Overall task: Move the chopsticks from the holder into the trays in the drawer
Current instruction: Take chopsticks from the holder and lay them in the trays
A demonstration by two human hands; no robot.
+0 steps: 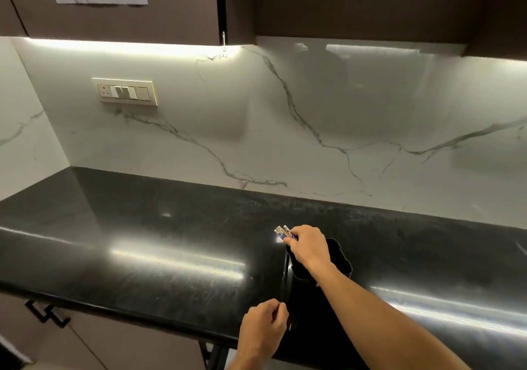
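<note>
Head camera looks down on a glossy black stone countertop [176, 244] with a white marble-patterned wall [285, 118] behind it. On the counter stands a tall black plastic holder [322, 298] with a rounded square mouth.

The right hand [309, 245] reaches over the mouth of this holder. Its fingers are closed around a small bundle of pale wooden chopsticks with blue-and-white patterned ends [282, 232]. The ends of the chopsticks come out to the left of the fingers and a little above them, tilted toward the wall. The lower parts of the chopsticks are hidden by the hand and by the dark holder, so I cannot tell how far they are inside it. Directly under the grip is the rim of the holder; the right forearm crosses over the holder's right side.

The left hand [263, 327] is below the grip, near the front edge of the counter, just beside the lower left side of the holder. Its fingers are curled, with the fingertips close to the holder's wall or touching it; whether they really press on it I cannot tell, because the holder is very dark there.

Far to the left of the grip, under the counter edge, a black metal cabinet handle [47, 314] is visible. Above on the wall is a cream switch plate [124, 92].
</note>
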